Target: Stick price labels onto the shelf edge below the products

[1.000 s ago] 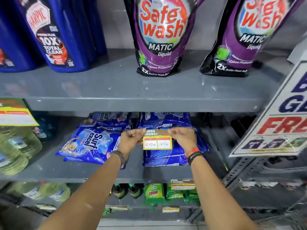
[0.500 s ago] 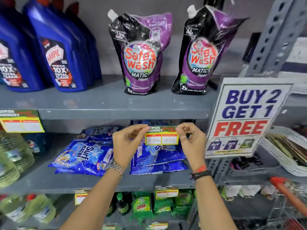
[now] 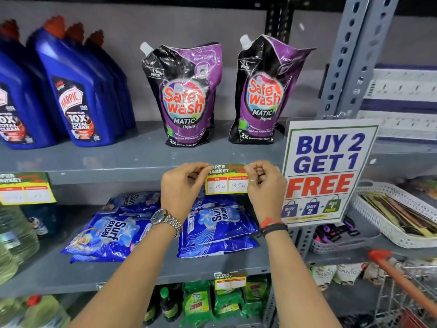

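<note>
A yellow, green and red price label (image 3: pixel 227 183) with handwritten prices sits against the front edge of the grey shelf (image 3: pixel 113 172), below two purple Safe Wash pouches (image 3: pixel 186 98). My left hand (image 3: pixel 182 188) pinches the label's upper left corner. My right hand (image 3: pixel 264 185) pinches its upper right corner. The label's top lies on the shelf edge and its lower half hangs below it. A similar label (image 3: pixel 24 189) is stuck on the same edge at the far left.
Blue Harpic bottles (image 3: pixel 80 95) stand left on the shelf. Surf Excel packs (image 3: pixel 113 230) lie on the shelf below. A "Buy 2 Get 1 Free" sign (image 3: pixel 324 171) stands just right of my right hand. A white basket (image 3: pixel 387 223) and a cart handle (image 3: pixel 402 278) are at right.
Both hands have carried the label upward, from in front of the Surf Excel packs to the edge of the shelf under the Safe Wash pouches. The view has tilted up and pulled back.
</note>
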